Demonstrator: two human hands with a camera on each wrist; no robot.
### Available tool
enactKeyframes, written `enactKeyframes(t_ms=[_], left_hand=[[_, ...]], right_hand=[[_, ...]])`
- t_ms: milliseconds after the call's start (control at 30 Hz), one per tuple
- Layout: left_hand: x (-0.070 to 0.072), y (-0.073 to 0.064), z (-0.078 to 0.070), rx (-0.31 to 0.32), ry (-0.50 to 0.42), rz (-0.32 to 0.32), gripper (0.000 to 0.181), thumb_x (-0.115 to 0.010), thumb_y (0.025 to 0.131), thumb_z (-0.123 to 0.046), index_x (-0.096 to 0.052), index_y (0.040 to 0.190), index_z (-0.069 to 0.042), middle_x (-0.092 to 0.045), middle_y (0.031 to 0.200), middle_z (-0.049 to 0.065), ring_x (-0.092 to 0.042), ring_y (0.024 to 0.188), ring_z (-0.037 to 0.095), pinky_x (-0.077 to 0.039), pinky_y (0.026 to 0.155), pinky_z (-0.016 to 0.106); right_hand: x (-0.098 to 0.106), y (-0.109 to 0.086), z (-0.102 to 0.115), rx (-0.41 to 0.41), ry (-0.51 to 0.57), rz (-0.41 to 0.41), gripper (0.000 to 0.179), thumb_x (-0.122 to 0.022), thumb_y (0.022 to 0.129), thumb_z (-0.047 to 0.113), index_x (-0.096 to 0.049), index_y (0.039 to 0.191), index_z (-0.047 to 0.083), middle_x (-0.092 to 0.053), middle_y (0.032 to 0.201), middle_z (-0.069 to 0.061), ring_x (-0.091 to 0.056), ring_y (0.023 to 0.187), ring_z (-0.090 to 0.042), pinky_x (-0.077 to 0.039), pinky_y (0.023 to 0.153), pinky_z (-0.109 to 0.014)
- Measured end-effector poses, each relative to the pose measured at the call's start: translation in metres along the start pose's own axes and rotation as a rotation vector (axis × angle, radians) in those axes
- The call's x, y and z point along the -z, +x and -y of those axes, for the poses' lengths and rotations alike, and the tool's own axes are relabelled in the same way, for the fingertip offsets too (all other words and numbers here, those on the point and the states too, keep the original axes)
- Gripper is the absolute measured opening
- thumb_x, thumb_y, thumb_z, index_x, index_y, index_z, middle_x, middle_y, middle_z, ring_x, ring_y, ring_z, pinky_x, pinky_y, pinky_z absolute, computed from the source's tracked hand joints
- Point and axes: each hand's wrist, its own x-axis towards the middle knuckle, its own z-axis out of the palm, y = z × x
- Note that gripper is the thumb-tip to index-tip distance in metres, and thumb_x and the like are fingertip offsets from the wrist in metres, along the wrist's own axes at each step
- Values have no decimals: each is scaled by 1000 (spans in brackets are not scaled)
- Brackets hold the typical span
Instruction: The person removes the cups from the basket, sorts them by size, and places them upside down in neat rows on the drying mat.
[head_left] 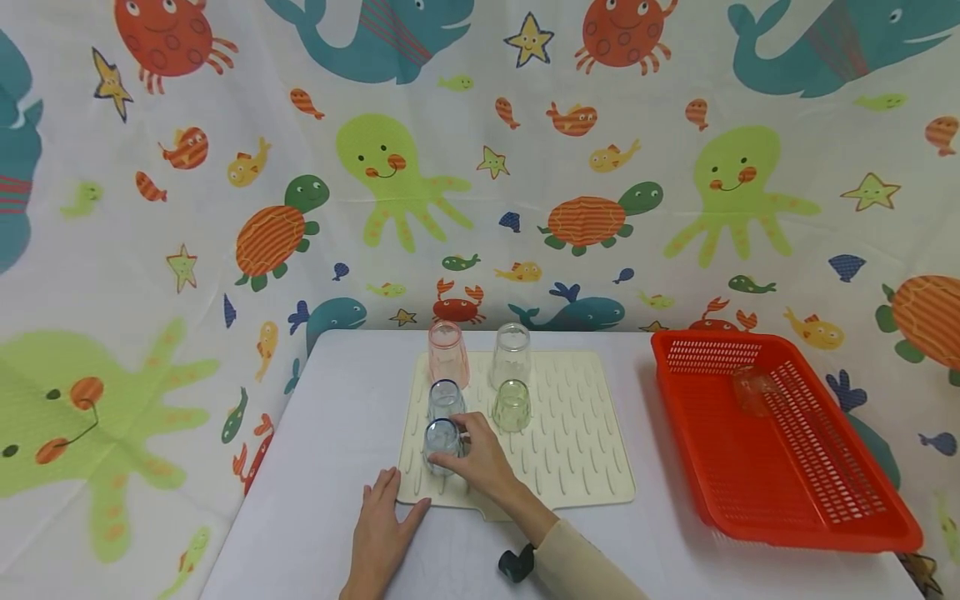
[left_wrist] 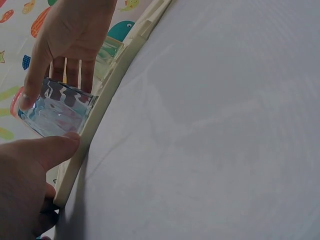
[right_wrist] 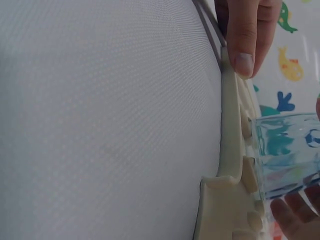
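Note:
My right hand (head_left: 486,465) grips a small blue glass (head_left: 439,442), thumb on its near side and fingers behind. The glass stands upright on the front left part of a cream ridged drying mat (head_left: 577,442). In the right wrist view the glass (right_wrist: 285,150) has its lower end right at the mat's ridges. My left hand (head_left: 381,527) rests at the mat's front left corner, fingers extended, thumb along the front edge. Close behind the held glass stands a second blue glass (head_left: 447,398). A green glass (head_left: 512,407) is to its right.
A pink glass (head_left: 448,358) and a tall clear glass (head_left: 512,358) stand at the mat's back. To the right, a red plastic basket (head_left: 682,450) holds a clear glass (head_left: 752,392) lying on its side. A patterned cloth (head_left: 450,208) hangs behind the white table (head_left: 330,433).

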Motion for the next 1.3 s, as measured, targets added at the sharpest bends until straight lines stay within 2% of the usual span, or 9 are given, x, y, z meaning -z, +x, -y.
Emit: enactKeyframes(t_ms=[700,833,1000,1200,1300], left_hand=[[0,0,1,-3,-11,-8,77,-75,88,-42,-51,140,9,-49,148,26,-41,143,45,-26,125,58],[0,1,2,-3,-1,-6,78,-75,87,-43,-51,139,9,-50,148,26,-41,142,45,-27,124,59],[0,1,2,3,-4,-6,78,-76,87,-42,-51,140,9,-49,148,26,-41,143,45,-26,125,58],[-1,1,2,-1,-13,-17,77,-76,87,-42,-51,139,9,-50,148,25,-41,143,44,-26,125,57],[0,1,1,-9,-18,-32,77,-77,86,-42,-52,139,9,-50,147,25,-42,142,45,-28,124,57]], right_hand=[[8,1,0,1,-25,22,81,-85,78,46,-51,139,5,-57,130,-6,-59,121,-21,-57,104,-36],[13,1,4,18,-26,25,82,-85,78,46,-50,140,4,-56,133,-10,-58,123,-26,-56,104,-38],[24,0,13,46,1,29,80,-84,80,44,-49,140,4,-55,136,-15,-56,127,-33,-55,105,-47],[36,0,21,48,-45,-2,75,-82,82,43,-51,140,7,-55,136,-8,-56,125,-30,-55,104,-50],[43,0,24,51,-67,-27,71,-82,82,41,-53,138,9,-56,135,-6,-57,123,-25,-56,102,-47]])
